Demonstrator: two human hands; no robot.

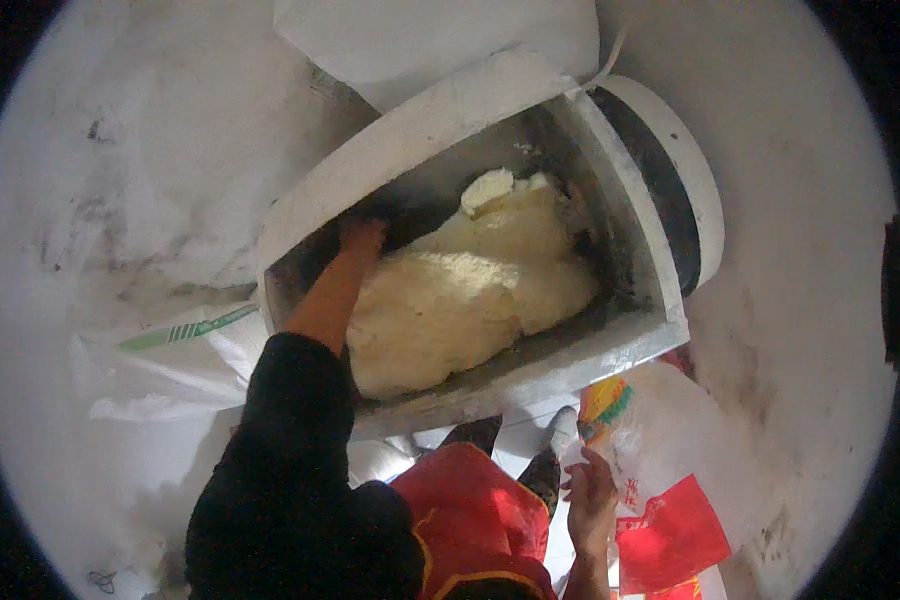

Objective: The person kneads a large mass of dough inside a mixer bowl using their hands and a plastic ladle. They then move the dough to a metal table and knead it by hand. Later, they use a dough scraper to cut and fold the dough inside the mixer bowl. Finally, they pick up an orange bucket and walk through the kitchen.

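Observation:
A metal-rimmed trough (641,187), which looks like that of a dough mixer, lies before me. In it rests a large mass of pale dough (435,322), with a patch of lighter, floury surface and a raised lump (487,191) at its far end. My left hand (365,234) reaches down into the shadowed gap between the dough and the trough's far wall. Its fingers are hidden in the dark, so whether they grip anything is unclear. Outside the trough, at the lower right, hangs my right hand (591,484), fingers loosely bent and apart with nothing in them.
White sacks stand around: one (187,367) with a green stripe at left, another (667,420) at right by my right hand. A red sheet (675,536) lies over the right-hand sack. A rounded white housing with a dark band (656,187) adjoins the trough's right end.

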